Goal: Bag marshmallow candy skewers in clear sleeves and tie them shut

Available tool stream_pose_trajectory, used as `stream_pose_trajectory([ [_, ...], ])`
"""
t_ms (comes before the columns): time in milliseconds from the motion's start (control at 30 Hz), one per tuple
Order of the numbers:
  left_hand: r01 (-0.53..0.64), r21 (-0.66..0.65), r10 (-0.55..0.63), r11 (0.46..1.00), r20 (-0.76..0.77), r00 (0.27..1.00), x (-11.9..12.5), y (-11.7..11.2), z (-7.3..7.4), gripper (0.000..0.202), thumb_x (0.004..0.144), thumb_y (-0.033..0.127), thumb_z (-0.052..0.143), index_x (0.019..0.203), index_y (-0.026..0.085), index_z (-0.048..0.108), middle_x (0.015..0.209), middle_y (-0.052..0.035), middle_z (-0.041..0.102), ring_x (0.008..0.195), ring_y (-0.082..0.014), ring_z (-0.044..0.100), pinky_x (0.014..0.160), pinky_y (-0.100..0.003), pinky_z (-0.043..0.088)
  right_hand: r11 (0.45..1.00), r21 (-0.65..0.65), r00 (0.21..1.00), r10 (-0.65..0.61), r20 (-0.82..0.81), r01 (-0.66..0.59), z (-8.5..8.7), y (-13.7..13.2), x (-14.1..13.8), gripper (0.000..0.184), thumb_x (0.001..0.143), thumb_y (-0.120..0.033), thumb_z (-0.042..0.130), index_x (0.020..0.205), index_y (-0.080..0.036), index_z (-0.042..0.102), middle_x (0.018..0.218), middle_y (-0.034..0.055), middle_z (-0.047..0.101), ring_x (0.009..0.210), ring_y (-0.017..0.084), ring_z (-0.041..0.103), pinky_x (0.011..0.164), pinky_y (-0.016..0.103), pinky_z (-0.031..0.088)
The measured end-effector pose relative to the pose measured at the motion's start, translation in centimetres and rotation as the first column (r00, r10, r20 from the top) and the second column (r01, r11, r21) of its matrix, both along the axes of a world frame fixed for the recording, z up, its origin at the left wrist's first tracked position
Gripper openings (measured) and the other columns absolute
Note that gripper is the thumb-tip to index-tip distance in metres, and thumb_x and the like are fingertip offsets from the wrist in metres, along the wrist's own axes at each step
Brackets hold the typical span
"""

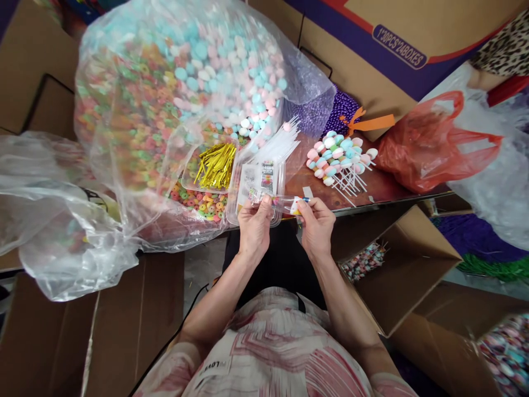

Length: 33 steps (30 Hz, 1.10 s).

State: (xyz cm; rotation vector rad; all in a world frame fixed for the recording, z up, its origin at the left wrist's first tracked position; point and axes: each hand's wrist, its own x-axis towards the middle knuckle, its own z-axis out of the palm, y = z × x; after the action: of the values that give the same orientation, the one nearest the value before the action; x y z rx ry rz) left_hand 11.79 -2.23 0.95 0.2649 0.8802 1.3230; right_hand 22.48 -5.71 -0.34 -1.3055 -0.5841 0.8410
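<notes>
My left hand (256, 227) and my right hand (316, 225) are close together at the table's front edge, both with fingers pinched. Between them stretches a small clear plastic wrapper (283, 203), its left end under my left thumb. At its right end my right fingers grip a small white and yellow printed label (295, 206). Under and behind my left hand stands a clear plastic tray (281, 182) with printed labels and thin white sticks (281, 143). Gold twist ties (217, 165) lie in another container to its left. Candy sticks (341, 157) are piled beyond my right hand.
A huge clear bag of pastel candies and colourful rings (165, 82) covers the table's left. A red plastic bag (438, 143) sits at the right. Below are open cardboard boxes (413, 259), some holding wrapped candy. Purple beads (345, 110) lie behind.
</notes>
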Motion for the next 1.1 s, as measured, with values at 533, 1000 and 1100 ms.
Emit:
stream_pose_trajectory([
  [533, -0.046, -0.109, 0.047, 0.993, 0.008, 0.999, 1.0, 1.4, 1.4, 0.038, 0.065, 0.027, 0.097, 0.062, 0.017, 0.06, 0.062, 0.0053, 0.06, 0.053, -0.0036, 0.052, 0.051, -0.017, 0.042, 0.996, 0.027, 0.731, -0.084, 0.677, 0.09, 0.2, 2.2, 4.9, 0.038, 0.1, -0.042, 0.055, 0.068, -0.022, 0.053, 0.066, -0.0014, 0.053, 0.065, 0.015, 0.049, 0.066, 0.03, 0.042],
  [1000, 0.022, -0.269, 0.004, 0.963, 0.096, 0.995, -1.2, 3.1, 0.5, 0.028, 0.083, 0.032, 0.085, 0.073, 0.017, 0.065, 0.064, 0.0027, 0.067, 0.06, -0.0087, 0.065, 0.068, -0.023, 0.054, 0.972, -0.049, 0.284, -0.02, 0.959, 0.232, -1.8, 2.9, 10.9, 0.02, 0.096, -0.028, 0.057, 0.082, -0.021, 0.07, 0.084, 0.0071, 0.073, 0.086, 0.025, 0.063, 0.085, 0.04, 0.045],
  [1100, -0.008, -0.264, 0.034, 0.964, 0.094, 0.995, -1.5, 3.1, 0.6, 0.027, 0.085, 0.032, 0.084, 0.073, 0.017, 0.065, 0.066, 0.0019, 0.068, 0.063, -0.0092, 0.067, 0.068, -0.022, 0.052, 0.996, 0.046, 0.485, -0.078, 0.871, 0.077, 0.1, 0.8, 9.1, 0.016, 0.094, -0.031, 0.061, 0.084, -0.023, 0.07, 0.078, 0.0016, 0.071, 0.076, 0.02, 0.063, 0.073, 0.034, 0.047],
])
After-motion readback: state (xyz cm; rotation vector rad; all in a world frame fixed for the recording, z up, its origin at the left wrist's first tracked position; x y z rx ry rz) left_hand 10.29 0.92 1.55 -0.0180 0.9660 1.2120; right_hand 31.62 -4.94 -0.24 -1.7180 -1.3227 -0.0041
